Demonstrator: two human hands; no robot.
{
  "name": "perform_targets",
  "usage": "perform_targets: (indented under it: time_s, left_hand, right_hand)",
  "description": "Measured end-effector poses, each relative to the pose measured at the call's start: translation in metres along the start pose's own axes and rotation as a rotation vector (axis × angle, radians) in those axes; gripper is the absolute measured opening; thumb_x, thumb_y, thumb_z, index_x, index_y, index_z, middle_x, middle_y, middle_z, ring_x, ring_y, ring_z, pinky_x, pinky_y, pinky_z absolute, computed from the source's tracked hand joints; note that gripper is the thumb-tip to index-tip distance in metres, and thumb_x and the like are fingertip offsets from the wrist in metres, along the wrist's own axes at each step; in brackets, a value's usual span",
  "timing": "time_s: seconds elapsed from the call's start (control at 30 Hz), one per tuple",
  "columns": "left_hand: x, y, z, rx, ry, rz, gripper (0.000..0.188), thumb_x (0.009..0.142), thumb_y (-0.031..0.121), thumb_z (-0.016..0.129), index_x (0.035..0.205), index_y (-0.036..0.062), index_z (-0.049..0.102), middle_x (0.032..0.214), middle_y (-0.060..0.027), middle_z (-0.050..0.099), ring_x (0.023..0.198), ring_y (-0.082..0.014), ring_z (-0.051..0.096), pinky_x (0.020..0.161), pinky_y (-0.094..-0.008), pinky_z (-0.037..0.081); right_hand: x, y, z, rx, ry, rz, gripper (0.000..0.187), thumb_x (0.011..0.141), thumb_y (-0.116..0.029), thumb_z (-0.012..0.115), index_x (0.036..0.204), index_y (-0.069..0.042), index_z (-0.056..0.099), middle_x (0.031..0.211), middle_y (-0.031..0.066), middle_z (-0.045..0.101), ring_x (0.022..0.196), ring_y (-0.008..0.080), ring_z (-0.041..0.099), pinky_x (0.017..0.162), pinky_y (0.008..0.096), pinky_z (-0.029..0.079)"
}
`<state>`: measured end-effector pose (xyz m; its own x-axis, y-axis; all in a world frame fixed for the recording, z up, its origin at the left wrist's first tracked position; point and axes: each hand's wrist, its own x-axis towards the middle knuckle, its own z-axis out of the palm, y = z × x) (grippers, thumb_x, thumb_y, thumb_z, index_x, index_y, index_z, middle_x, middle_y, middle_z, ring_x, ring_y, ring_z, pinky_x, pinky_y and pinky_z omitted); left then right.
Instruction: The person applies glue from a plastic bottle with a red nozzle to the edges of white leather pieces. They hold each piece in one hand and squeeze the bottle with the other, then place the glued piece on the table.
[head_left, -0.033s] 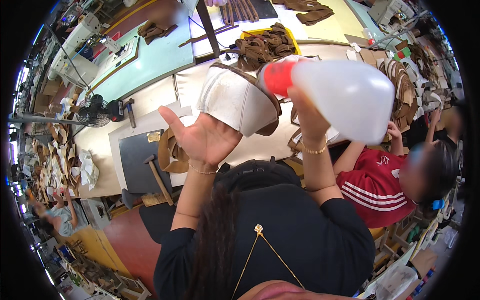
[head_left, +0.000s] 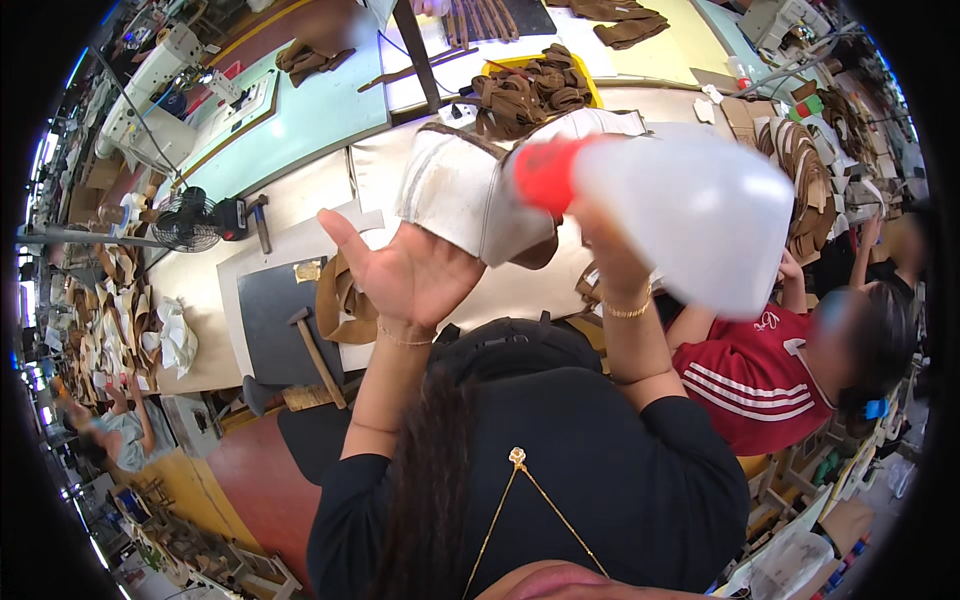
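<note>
My left hand (head_left: 425,278) is palm up with its thumb stretched out, holding a curved shoe upper (head_left: 447,190) whose white lining faces me and whose edges are brown. The fingers of this hand are hidden behind the upper. In my right hand (head_left: 612,252) is a cloudy white plastic bottle (head_left: 690,215) with a red top, tipped on its side and blurred by motion. The red top points left and overlaps the right part of the upper; whether they touch I cannot tell.
A hammer (head_left: 320,360) lies on a dark board (head_left: 275,300) beside brown strips (head_left: 345,300). Beyond stand a yellow basket (head_left: 592,88) of brown pieces and a small black fan (head_left: 187,218). A person in a red shirt (head_left: 745,385) sits close on my right.
The bottle has swung slightly, its base lower and its red top farther left across the upper. My left hand stays almost where it was.
</note>
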<state>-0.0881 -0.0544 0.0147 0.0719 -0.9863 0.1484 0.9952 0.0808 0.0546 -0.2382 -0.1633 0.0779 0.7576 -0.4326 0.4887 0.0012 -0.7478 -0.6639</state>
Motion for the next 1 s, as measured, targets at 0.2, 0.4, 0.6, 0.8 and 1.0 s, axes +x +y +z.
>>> perform_targets:
  time_s: [0.2,0.4,0.6,0.8,1.0]
  left_hand:
    - [0.001,-0.004,0.005,0.127,0.165,-0.018,0.12,0.058,0.092,0.025,0.142,0.0065,0.016,0.148,-0.0096,0.018,0.135,-0.0268,0.017,0.11,-0.0424,0.01]
    - [-0.007,0.0,-0.015,0.172,0.101,-0.07,0.121,0.056,0.093,0.021,0.143,0.0087,0.015,0.148,-0.0086,0.016,0.136,-0.0272,0.016,0.11,-0.0417,0.01]
    - [-0.007,0.009,-0.002,0.202,0.163,-0.03,0.118,0.061,0.091,0.023,0.142,0.0056,0.014,0.147,-0.0137,0.016,0.135,-0.0314,0.018,0.109,-0.0477,0.013]
    - [-0.013,0.017,0.013,0.234,0.182,0.106,0.102,0.074,0.08,0.025,0.139,0.0023,0.023,0.14,-0.0238,0.028,0.129,-0.0391,0.028,0.105,-0.0515,0.024]
    - [-0.029,0.02,0.005,0.243,0.418,0.187,0.099,0.074,0.079,0.029,0.136,0.0011,0.031,0.137,-0.0163,0.037,0.125,-0.034,0.036,0.104,-0.0515,0.025]
  right_hand:
    - [-0.028,0.053,0.027,0.056,0.298,-0.014,0.037,0.077,-0.016,0.068,0.111,-0.004,0.058,0.108,0.0096,0.061,0.097,0.0196,0.059,0.085,0.031,0.047]
    - [-0.02,0.066,0.043,0.255,0.598,0.18,0.018,0.083,-0.013,0.062,0.097,-0.001,0.064,0.095,0.0094,0.064,0.08,0.0178,0.062,0.073,0.0286,0.05]
    - [-0.004,0.086,0.007,-0.168,0.651,-0.053,0.031,0.069,-0.013,0.076,0.094,0.001,0.065,0.088,0.007,0.066,0.077,0.0164,0.062,0.073,0.0275,0.05]
    - [-0.007,0.059,-0.019,0.073,0.904,-0.015,0.032,0.07,-0.019,0.079,0.091,0.0,0.064,0.087,0.0038,0.064,0.076,0.0123,0.059,0.072,0.0253,0.049]
    - [-0.01,0.034,0.024,0.434,0.723,0.037,0.032,0.073,-0.017,0.076,0.095,0.0,0.061,0.088,0.0062,0.063,0.081,0.0166,0.06,0.076,0.0286,0.049]
